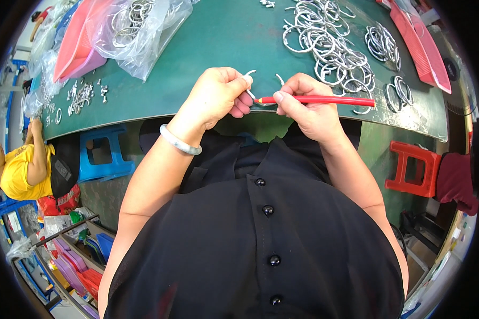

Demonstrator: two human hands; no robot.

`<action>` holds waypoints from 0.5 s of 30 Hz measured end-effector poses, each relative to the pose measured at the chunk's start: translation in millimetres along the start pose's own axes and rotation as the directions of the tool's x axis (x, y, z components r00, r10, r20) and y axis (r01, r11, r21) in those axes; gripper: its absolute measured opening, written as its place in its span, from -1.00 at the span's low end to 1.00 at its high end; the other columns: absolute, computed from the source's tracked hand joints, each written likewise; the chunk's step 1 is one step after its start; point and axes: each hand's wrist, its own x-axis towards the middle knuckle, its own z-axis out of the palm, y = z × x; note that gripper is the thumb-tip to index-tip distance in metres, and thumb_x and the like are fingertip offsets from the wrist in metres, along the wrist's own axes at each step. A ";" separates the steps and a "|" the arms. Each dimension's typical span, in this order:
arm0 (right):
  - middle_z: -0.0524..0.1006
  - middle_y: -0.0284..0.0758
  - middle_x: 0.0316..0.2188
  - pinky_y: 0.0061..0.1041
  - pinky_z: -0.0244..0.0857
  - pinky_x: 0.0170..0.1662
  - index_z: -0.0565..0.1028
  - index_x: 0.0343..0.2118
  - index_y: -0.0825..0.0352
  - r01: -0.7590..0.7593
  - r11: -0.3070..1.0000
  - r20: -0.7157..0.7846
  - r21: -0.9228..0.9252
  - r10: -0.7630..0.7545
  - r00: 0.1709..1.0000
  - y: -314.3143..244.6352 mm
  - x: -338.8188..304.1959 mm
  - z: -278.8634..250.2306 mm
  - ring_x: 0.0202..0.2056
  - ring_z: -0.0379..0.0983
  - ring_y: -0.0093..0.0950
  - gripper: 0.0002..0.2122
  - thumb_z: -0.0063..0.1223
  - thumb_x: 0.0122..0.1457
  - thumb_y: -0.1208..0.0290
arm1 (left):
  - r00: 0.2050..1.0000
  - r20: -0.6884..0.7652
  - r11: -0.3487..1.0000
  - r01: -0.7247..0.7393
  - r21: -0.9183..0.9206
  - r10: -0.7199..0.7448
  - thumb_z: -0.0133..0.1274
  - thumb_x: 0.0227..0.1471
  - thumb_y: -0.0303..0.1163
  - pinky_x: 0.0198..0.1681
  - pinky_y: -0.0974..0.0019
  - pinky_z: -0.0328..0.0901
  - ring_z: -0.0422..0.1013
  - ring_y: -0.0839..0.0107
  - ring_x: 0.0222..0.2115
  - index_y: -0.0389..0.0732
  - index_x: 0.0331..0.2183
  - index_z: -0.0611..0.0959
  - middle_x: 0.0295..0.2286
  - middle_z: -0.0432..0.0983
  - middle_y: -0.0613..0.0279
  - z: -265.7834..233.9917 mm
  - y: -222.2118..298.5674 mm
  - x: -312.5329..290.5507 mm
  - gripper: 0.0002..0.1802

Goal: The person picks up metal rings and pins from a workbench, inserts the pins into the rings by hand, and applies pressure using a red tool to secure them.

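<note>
Head view: one gapped metal ring, thin and silver-grey, positioned between both hands at the near edge of the green table. Left hand: thumb and index finger pinched together on one side of the ring, remaining fingers loosely curled below. Right hand: fingers closed around a red pencil, its tip placed at or just beside the ring.

Handling, as judged: ring light, stiff, smooth, possibly slippery, unlikely to be damaged by finger pressure; best taken in a fingertip pinch along one side, with the gap left free. Pencil light and rigid, best gripped near its point.

Nearby stock: similar rings heaped beyond the right hand; small metal fittings scattered at the left.

Obscured: parts of the ring are covered by the fingers; whether its right end is touched by the right hand cannot be told. Pencil contact is too small to be made out. Contents of the clear plastic bag are blurred and cut off above.
</note>
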 end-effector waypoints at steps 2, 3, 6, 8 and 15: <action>0.40 -0.43 -0.66 -0.73 0.12 -0.56 0.37 -0.57 0.37 0.000 1.000 -0.003 0.017 0.000 1.000 0.1 -0.7 -0.5 -0.63 0.25 -0.73 -0.86 0.01 -0.01 0.42 | 1.000 -0.002 1.000 0.020 0.008 -0.020 -0.06 -0.01 -0.37 -0.69 0.54 0.19 0.28 0.55 -0.76 -0.30 -0.57 0.46 -0.72 0.39 0.25 -0.3 1.3 -0.2 -0.79; 0.40 -0.43 -0.67 -0.73 0.12 -0.56 0.37 -0.58 0.37 -0.001 0.999 -0.008 0.034 0.001 1.000 0.1 -0.9 -0.6 -0.63 0.25 -0.73 -0.86 0.01 -0.01 0.42 | 0.999 -0.003 0.999 0.040 0.016 -0.040 -0.05 -0.01 -0.36 -0.69 0.55 0.21 0.31 0.55 -0.75 -0.29 -0.56 0.46 -0.71 0.40 0.25 -0.4 1.9 -0.2 -0.79; 0.40 -0.42 -0.67 -0.74 0.12 -0.57 0.37 -0.58 0.37 0.022 0.999 -0.013 0.023 -0.022 1.000 -0.7 -0.5 -1.0 -0.63 0.26 -0.73 -0.86 0.01 -0.01 0.43 | 0.999 0.015 0.999 0.041 0.020 -0.042 -0.05 -0.01 -0.35 -0.67 0.56 0.24 0.34 0.55 -0.73 -0.29 -0.54 0.47 -0.69 0.42 0.25 -2.6 0.0 0.8 -0.79; 0.40 -0.42 -0.67 -0.74 0.12 -0.57 0.37 -0.58 0.37 0.014 1.000 -0.023 0.021 -0.013 1.000 -1.2 -0.2 -1.9 -0.63 0.26 -0.73 -0.86 0.01 0.00 0.43 | 0.999 0.016 0.999 0.040 0.023 -0.041 -0.05 -0.01 -0.34 -0.67 0.56 0.23 0.33 0.55 -0.73 -0.29 -0.54 0.47 -0.69 0.41 0.25 -2.1 0.0 1.0 -0.79; 0.37 -0.46 -0.71 -0.75 0.13 -0.58 0.37 -0.60 0.35 -0.050 0.979 -0.126 0.200 0.077 0.989 -7.2 -1.7 -16.3 -0.66 0.26 -0.74 -0.89 0.00 -0.02 0.48 | 0.999 0.013 0.997 0.046 0.056 -0.047 -0.05 -0.01 -0.34 -0.67 0.55 0.23 0.33 0.54 -0.73 -0.29 -0.52 0.48 -0.69 0.41 0.25 -2.3 0.1 1.7 -0.79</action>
